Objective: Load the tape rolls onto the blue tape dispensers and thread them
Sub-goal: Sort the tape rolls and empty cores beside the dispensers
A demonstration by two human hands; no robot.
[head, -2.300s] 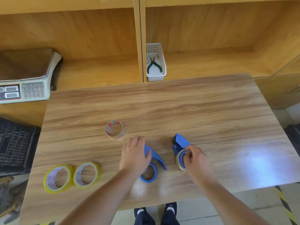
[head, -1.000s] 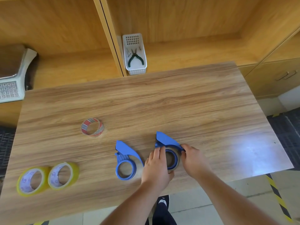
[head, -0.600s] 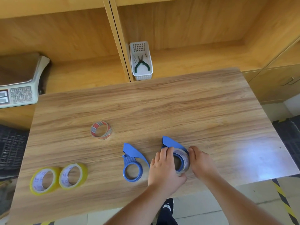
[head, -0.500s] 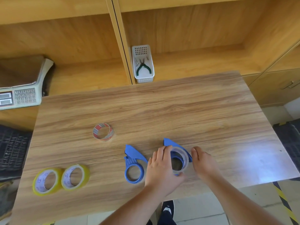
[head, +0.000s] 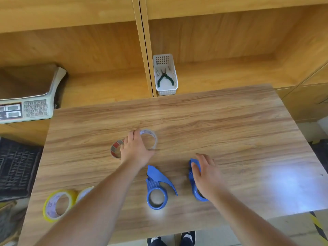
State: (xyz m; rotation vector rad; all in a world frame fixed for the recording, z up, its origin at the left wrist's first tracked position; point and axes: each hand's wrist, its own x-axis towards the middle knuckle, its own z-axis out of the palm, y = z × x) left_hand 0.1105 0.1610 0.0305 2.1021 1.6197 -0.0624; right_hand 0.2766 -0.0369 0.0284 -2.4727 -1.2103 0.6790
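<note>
My left hand [head: 135, 151] reaches to the middle of the table and holds a clear tape roll [head: 154, 137] by its near-left rim, fingers on one side and thumb on the other. Just left of it lies a small red-and-grey roll [head: 115, 148], partly hidden by that hand. My right hand [head: 205, 174] lies flat with straight fingers over the right blue dispenser [head: 197, 196], which carries no roll. The other blue dispenser [head: 156, 185] lies bare between my arms. Two yellow rolls [head: 56, 205] sit at the near left, one half hidden by my forearm.
The wooden table [head: 230, 130] stands against a shelf unit. A white basket [head: 166, 90] with green pliers [head: 165, 79] sits on the shelf behind the table. A weighing scale [head: 26, 107] is at the far left, a black crate [head: 14, 167] below it.
The clear roll has come off the right dispenser. My left hand has carried it up and left to beside the red-and-grey roll. My right hand stays on the right dispenser.
</note>
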